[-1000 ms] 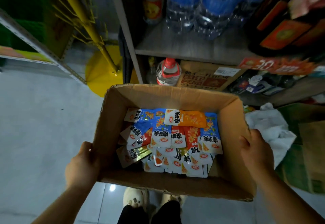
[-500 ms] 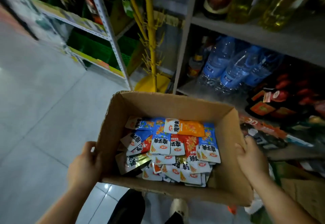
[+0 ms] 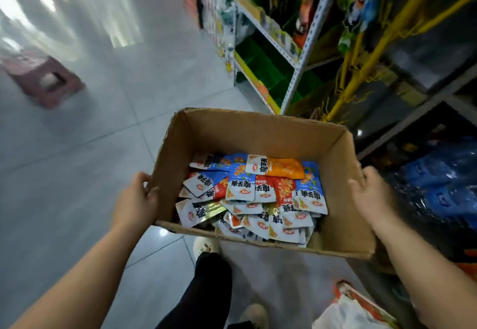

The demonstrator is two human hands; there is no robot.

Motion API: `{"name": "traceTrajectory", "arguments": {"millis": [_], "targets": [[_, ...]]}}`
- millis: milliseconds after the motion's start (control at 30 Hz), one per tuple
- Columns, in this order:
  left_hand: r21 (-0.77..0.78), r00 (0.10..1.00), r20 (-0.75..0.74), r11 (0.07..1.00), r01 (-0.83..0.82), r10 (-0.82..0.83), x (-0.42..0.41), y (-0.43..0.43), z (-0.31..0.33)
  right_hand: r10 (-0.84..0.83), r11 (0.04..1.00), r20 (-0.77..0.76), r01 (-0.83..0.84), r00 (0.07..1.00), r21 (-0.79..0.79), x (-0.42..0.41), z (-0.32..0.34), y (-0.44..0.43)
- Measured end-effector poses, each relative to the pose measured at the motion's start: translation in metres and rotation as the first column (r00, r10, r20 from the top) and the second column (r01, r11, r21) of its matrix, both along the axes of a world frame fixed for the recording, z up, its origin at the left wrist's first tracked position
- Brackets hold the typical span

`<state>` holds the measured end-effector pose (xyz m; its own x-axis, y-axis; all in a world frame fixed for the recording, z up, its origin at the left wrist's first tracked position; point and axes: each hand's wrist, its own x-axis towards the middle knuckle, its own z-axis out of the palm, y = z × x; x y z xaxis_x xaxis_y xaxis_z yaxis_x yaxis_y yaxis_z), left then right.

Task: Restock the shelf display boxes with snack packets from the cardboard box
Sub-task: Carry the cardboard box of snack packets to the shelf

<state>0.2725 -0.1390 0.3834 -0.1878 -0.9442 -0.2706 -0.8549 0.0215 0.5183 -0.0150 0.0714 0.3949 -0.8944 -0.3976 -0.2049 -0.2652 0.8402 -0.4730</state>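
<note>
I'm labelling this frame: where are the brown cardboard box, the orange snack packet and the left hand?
brown cardboard box [image 3: 258,135], head view, inside of the far wall.
orange snack packet [image 3: 284,168], head view, its orange half.
left hand [image 3: 135,199], head view, back of the hand.

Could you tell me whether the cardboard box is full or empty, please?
Partly full: snack packets lie in a low heap in the cardboard box, its walls bare above them.

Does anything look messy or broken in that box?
Yes, a little. The snack packets lie jumbled, overlapping at all angles instead of in rows. The cardboard box has a ragged, torn-looking rim on its left wall. Nothing looks spilled. The left hand and right hand grip its sides.
</note>
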Motion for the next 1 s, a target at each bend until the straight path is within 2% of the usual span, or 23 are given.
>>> {"name": "traceTrajectory", "arguments": {"millis": [267,600,767,933,1000], "targets": [[0.034,0.963,-0.005,0.963,-0.268,0.268,0.06,-0.115,-0.013,0.332,0.94,-0.068,-0.324,0.941,0.11,0.007,0.025,-0.209],[-0.005,0.873,-0.005,0.873,-0.488,0.488,0.12,-0.266,-0.01,0.552,0.833,-0.113,-0.54,0.826,0.12,0.046,0.04,-0.446],[-0.033,0.819,0.09,0.824,-0.566,0.566,0.14,-0.344,-0.007,0.647,0.763,-0.09,-0.638,0.757,0.105,0.065,0.034,-0.571],[-0.019,0.725,0.014,0.725,-0.689,0.689,0.16,-0.423,-0.003,0.726,0.687,-0.041,-0.724,0.686,0.062,0.086,0.025,-0.697],[-0.019,0.688,0.029,0.689,-0.725,0.725,0.17,-0.452,0.001,0.756,0.654,-0.034,-0.752,0.654,0.076,0.1,0.028,-0.742]]}}
